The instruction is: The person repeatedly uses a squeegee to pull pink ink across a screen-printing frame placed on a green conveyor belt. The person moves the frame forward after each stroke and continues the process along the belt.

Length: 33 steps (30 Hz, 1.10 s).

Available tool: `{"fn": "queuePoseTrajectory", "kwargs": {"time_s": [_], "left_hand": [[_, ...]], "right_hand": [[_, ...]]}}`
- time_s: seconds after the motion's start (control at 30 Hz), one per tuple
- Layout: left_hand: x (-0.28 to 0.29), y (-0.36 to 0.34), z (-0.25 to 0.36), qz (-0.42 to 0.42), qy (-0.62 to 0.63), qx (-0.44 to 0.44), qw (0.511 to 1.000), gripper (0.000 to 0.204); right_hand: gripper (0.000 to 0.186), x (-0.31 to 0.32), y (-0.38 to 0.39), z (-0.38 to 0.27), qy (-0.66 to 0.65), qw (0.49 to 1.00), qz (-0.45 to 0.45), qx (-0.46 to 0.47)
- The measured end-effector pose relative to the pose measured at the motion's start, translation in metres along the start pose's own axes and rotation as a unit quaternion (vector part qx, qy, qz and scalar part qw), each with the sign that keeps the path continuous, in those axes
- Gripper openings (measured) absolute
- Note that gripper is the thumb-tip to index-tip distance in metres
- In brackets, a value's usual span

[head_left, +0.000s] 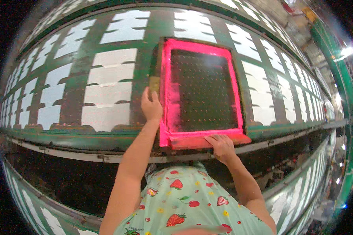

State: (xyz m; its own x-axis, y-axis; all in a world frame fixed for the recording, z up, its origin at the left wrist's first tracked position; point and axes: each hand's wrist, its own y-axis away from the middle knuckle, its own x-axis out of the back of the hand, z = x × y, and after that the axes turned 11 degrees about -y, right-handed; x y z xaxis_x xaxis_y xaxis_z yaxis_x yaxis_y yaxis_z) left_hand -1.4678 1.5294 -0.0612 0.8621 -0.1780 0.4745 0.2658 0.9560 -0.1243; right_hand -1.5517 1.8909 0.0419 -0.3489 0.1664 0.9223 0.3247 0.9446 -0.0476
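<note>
A rectangular screen frame (234,86) with bright pink edges and a dark, dotted middle (200,90) lies over a green printing table. My left hand (151,105) is at its left side, fingers closed on a small yellowish block (154,81) by the frame. My right hand (220,147) grips a pink-stained bar (184,141) along the frame's near edge, fingertips over its top. My forearms reach up from the lower edge on either side of a mint apron with a fruit print.
Rows of white cut panels (108,90) lie on the long green table (72,90) left, right and beyond the frame. A metal rail (86,153) runs along its near edge. Other racks with white panels are below. A green post (349,156) and lights stand at right.
</note>
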Motion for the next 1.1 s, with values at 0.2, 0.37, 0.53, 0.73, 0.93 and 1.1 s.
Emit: {"fn": "queuePoseTrajectory", "kwargs": {"time_s": [0.2,0.37,0.53,0.73,0.93,1.1], "left_hand": [[0.008,0.002,0.010,-0.014,-0.008,0.013,1.000,0.054],[0.009,0.002,0.015,-0.012,-0.022,0.027,0.999,0.053],[0.008,0.002,0.016,-0.009,0.023,0.044,0.999,0.044],[0.006,0.005,0.015,0.019,0.007,0.086,0.996,0.040],[0.006,0.004,0.016,0.036,-0.039,0.100,0.994,0.041],[0.005,0.003,0.022,0.036,-0.049,0.104,0.993,0.042]], "right_hand": [[0.050,-0.014,-0.028,0.017,0.008,0.997,0.070,0.021],[0.051,-0.010,-0.096,0.059,0.021,0.994,0.100,0.043],[0.044,-0.001,-0.192,0.117,0.024,0.993,0.110,0.044],[0.044,0.011,-0.310,0.195,0.047,0.990,0.109,0.074],[0.027,0.020,-0.407,0.255,0.067,0.986,0.122,0.087],[0.030,0.042,-0.455,0.274,0.050,0.996,0.054,0.042]]}}
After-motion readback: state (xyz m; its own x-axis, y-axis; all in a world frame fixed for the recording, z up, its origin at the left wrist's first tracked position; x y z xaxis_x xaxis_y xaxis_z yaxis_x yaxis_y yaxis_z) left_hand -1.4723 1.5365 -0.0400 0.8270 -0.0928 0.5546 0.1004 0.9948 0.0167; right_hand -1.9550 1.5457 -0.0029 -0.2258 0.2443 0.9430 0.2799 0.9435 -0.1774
